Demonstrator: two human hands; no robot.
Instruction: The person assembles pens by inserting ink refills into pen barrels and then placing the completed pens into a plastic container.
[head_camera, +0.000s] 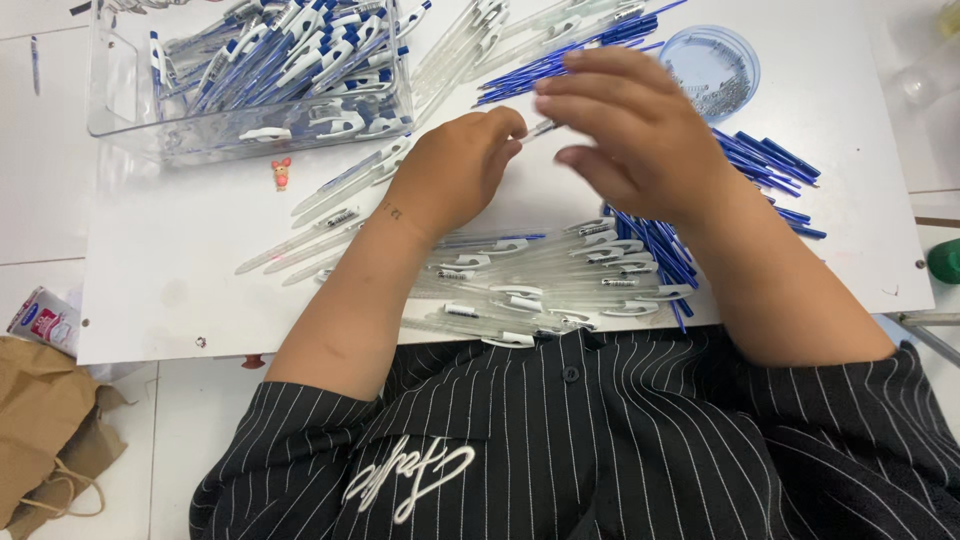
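My left hand pinches a thin pen part above the worktop; right hand, fingers curled loose, meets its tip. A fumble could drop it among clear barrels below, where it'd vanish.

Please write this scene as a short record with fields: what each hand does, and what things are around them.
left hand: left hand closed on one end of a thin pen part
right hand: right hand over the other end, fingers bent; grip hidden
near edge: pile of clear pen barrels
behind the hands: blue refills
top left: clear bin of finished pens
top right: round blue dish of small springs
surface: white board
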